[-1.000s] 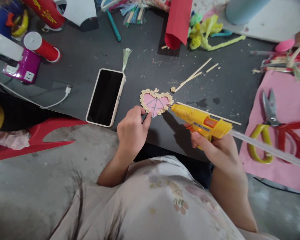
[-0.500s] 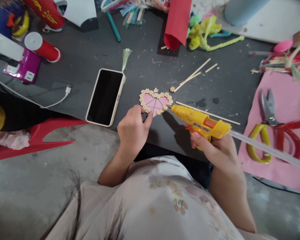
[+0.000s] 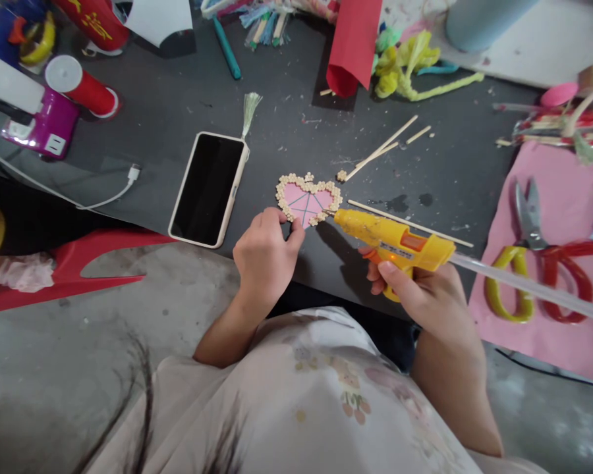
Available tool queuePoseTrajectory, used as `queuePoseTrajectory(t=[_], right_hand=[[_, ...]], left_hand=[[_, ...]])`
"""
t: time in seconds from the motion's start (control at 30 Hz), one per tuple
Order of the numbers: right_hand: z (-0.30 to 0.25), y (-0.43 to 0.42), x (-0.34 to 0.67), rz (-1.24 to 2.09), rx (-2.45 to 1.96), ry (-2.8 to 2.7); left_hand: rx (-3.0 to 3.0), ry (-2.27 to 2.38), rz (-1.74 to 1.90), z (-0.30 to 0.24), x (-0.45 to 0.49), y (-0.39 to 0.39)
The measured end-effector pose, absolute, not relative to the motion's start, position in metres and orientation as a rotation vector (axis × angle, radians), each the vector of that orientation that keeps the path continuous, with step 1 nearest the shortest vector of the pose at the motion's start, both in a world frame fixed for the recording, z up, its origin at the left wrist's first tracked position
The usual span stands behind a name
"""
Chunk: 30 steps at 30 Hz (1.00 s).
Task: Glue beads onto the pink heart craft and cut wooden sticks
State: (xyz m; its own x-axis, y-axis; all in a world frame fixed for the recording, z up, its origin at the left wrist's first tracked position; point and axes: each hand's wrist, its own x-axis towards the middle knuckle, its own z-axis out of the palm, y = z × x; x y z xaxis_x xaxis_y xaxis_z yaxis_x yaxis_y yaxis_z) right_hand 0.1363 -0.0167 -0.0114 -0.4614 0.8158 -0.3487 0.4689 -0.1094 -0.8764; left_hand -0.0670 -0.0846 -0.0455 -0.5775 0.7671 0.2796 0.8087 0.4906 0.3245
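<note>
A pink paper heart (image 3: 299, 197) lies on the dark table, its edge lined with small pale wooden flower-like pieces and its face crossed by dark lines. My left hand (image 3: 267, 250) pinches the heart near its lower tip, thumb and fingers closed on it. In my right hand (image 3: 420, 286) is a yellow hot glue gun (image 3: 395, 240), with a clear glue stick (image 3: 528, 286) running out of its back. The gun's nozzle points left at the heart's lower right edge; whether it touches cannot be made out. One loose flower piece (image 3: 341, 176) sits just right of the heart.
Thin wooden sticks (image 3: 378, 157) lie beyond the heart, and another stick (image 3: 410, 222) runs behind the gun. A phone (image 3: 208, 189) is at the left. Scissors (image 3: 530, 217) rest on a pink sheet (image 3: 504, 197) at the right. Red paper (image 3: 356, 46) and yellow yarn (image 3: 400, 66) are at the back.
The glue gun has shifted slightly left, its nozzle now nearer the inner side of the heart's right edge. My left hand stays on the heart.
</note>
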Motion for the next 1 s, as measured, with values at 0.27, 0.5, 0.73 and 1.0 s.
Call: queuePoseTrajectory(t=[0.27,0.5,0.73,1.0], right_hand=[[-0.017,-0.017,0.138,1.615,-1.421,-1.817],[-0.017,-0.017,0.139,1.674,-1.353,-1.772],[-0.008,-0.021,0.142,1.814,-1.207,-1.701],[-0.001,-0.026,0.144,1.965,-1.029,-1.630]], left_hand=[[-1.397,-2.654,-0.624,-0.045,-0.067,-0.083],[-1.402,-2.622,-0.629,-0.045,-0.065,-0.086],[-1.690,-2.388,-0.958,-0.043,-0.070,-0.098],[-1.833,-1.986,-1.145,-0.040,-0.075,-0.106]])
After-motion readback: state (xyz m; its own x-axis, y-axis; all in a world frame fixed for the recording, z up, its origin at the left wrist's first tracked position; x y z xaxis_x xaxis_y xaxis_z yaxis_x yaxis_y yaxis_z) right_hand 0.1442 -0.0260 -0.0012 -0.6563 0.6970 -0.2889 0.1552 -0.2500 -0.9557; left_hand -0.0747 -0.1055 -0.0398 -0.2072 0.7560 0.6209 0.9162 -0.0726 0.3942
